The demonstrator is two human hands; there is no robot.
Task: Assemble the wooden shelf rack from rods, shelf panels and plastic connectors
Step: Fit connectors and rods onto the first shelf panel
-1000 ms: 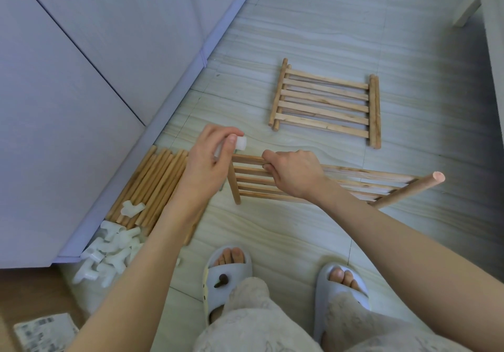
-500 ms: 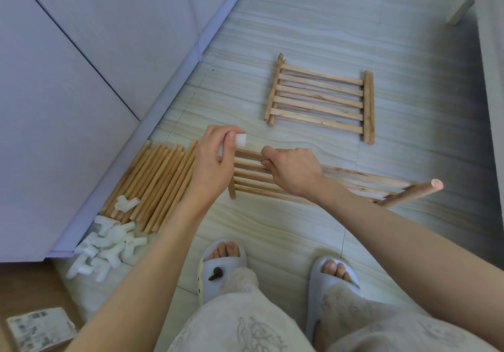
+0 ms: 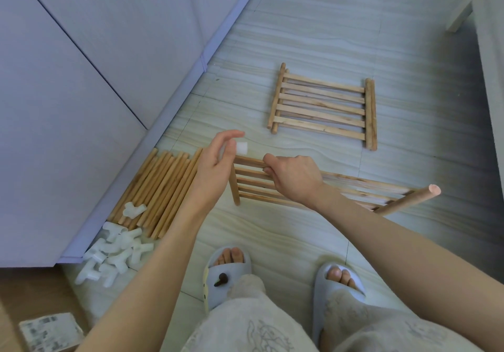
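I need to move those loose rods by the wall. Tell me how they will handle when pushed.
The rods are round and lie loose on smooth floor tiles, so they will probably roll. They look stiff and light. The connector lying on them would likely slide off.

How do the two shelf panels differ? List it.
The near panel is held off the floor and tilted, the right hand gripping a slat; the far panel lies flat, untouched. The left hand holds a connector at the near panel's corner; no connector shows on the far one. Both are slatted wood.
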